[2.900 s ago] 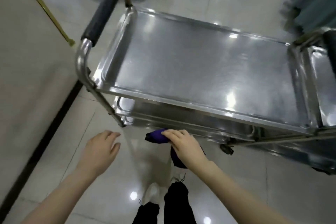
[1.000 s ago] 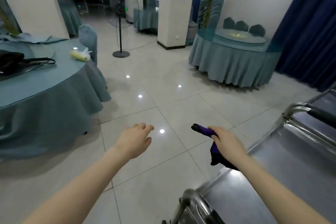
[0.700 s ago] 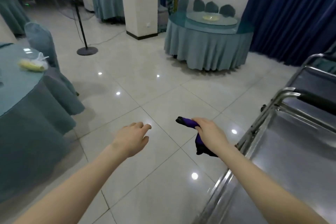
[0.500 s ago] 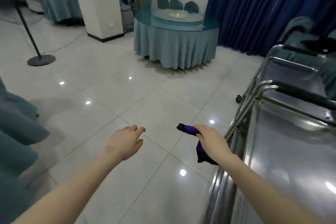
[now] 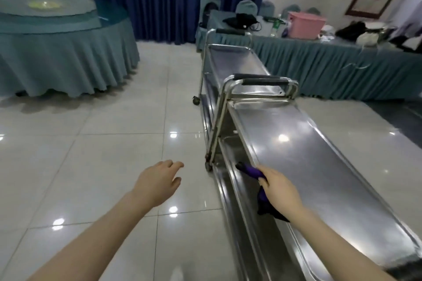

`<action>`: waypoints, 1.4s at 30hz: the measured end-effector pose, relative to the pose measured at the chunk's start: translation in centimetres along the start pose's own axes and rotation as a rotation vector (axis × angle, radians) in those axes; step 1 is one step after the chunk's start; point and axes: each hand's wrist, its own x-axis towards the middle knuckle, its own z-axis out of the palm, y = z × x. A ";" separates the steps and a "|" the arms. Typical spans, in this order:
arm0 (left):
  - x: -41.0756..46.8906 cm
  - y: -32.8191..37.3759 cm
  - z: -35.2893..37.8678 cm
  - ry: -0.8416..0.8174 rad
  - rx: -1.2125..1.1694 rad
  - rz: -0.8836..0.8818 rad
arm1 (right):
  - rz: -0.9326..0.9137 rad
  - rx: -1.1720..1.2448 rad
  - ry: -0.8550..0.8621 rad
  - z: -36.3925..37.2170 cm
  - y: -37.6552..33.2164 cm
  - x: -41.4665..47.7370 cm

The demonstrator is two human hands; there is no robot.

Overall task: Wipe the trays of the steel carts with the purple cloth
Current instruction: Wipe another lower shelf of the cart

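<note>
Right hand grips the bunched purple cloth at the left rim of the near steel cart's top tray; left hand hangs empty, fingers relaxed, over the floor. A second cart stands beyond. Risk: wiping pressure could roll the castered cart away

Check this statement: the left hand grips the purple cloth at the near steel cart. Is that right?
No. The head view shows the right hand gripping the purple cloth at the near steel cart; the left hand is open, holding nothing.
</note>
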 end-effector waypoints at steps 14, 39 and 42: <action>27.3 -2.7 0.7 -0.113 0.062 0.399 | 0.346 0.189 0.191 3.2 3.7 13.6; 52.8 -1.6 12.6 -0.466 0.069 1.110 | 1.094 0.290 0.410 10.0 -8.6 23.3; 52.8 -3.6 14.3 -0.547 0.073 1.084 | 1.115 0.303 0.298 12.5 -10.0 24.6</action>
